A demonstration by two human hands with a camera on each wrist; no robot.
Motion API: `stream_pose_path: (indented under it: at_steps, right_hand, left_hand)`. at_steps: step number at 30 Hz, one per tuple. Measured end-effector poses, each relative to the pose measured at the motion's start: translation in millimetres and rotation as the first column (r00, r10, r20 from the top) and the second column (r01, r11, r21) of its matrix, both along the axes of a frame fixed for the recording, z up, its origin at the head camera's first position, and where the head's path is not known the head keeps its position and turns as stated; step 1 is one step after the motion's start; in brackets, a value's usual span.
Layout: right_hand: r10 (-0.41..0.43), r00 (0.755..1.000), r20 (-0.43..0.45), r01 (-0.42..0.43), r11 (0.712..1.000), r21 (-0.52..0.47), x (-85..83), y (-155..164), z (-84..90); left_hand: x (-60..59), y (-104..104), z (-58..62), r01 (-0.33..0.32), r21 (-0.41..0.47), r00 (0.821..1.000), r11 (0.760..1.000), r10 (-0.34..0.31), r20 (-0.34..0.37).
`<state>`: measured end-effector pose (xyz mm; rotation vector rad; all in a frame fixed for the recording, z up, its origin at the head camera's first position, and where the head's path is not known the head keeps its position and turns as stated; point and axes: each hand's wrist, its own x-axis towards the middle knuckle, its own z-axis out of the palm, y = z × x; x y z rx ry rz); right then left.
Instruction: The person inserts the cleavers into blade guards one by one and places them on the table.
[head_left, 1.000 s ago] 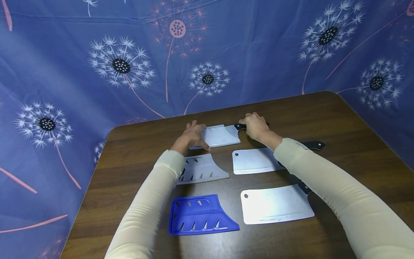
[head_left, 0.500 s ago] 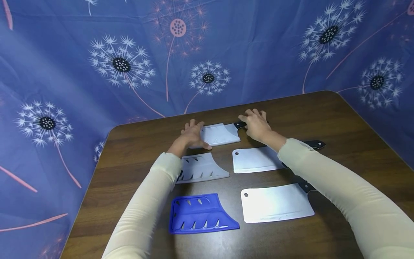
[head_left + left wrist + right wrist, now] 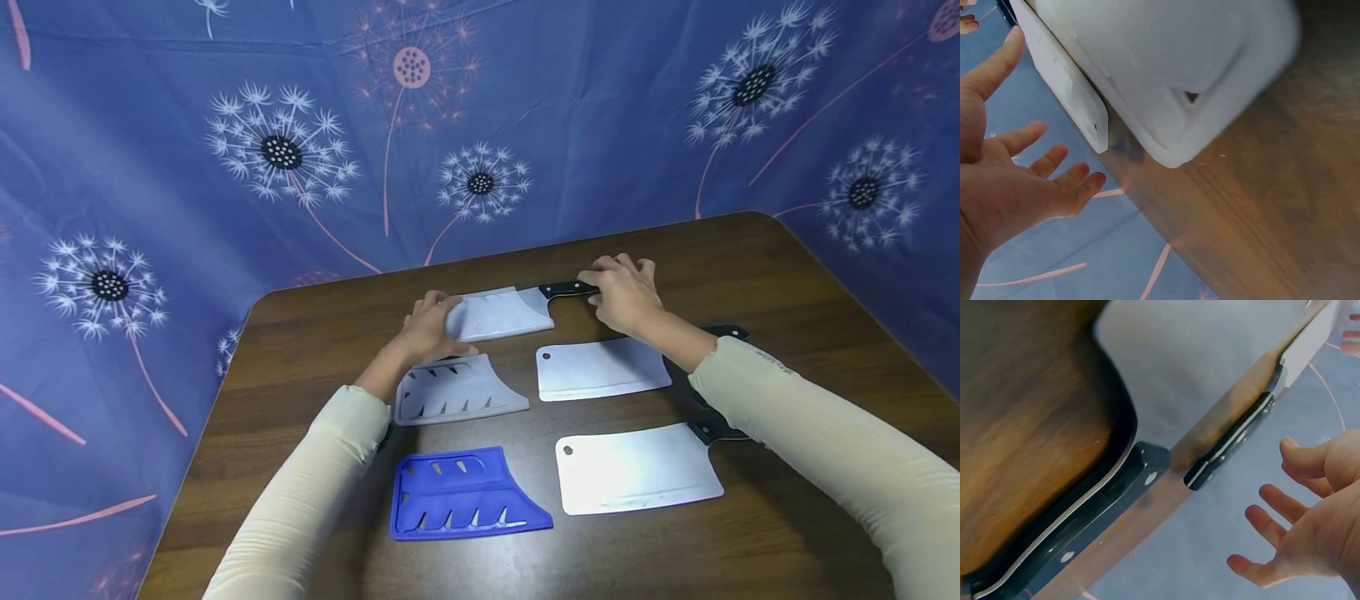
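A cleaver in a white sheath point(image 3: 498, 312) lies at the far middle of the brown table point(image 3: 787, 275), its black handle point(image 3: 568, 289) pointing right. My left hand point(image 3: 429, 329) is at the sheath's left end with its fingers spread; in the left wrist view the left hand point(image 3: 1022, 181) is open, the thumb close to the sheath's edge point(image 3: 1063, 81). My right hand point(image 3: 626, 293) hovers at the handle's right end. The right wrist view shows the right hand point(image 3: 1297, 531) relaxed and apart from the handle point(image 3: 1229, 450), holding nothing.
A loose pale sheath point(image 3: 457, 390) and a blue sheath point(image 3: 465, 494) lie on the left. Two bare cleavers point(image 3: 600, 368) point(image 3: 637, 467) lie on the right, handles under my right forearm. A blue flowered cloth point(image 3: 300, 150) hangs behind the table.
My right hand has slid right off the black handle, which now shows. My left hand has shifted a little left and nearer, and both arms have drawn back.
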<state>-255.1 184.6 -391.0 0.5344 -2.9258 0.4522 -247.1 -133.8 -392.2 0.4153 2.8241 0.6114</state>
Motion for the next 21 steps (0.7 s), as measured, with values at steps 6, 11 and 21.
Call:
stream_pose_path:
  at_steps: [6,11,21]
  right_hand:
    - [-0.002,0.999,-0.037,0.001,0.999,-0.042,16.4,12.7,4.5]
    - [-0.013,0.999,-0.043,0.01,0.998,-0.068,27.3,27.1,5.1]
    - [-0.033,0.999,0.018,0.035,0.996,-0.08,43.4,56.0,1.2]
  left_hand:
    - [20.1,-9.9,-0.7,0.042,0.061,0.999,0.997,-0.041,-0.02]
    - [36.0,-18.1,-1.1,0.053,0.075,0.998,0.996,-0.051,-0.031]
    - [58.7,-34.7,-4.5,0.055,0.068,0.998,0.996,-0.052,-0.046]
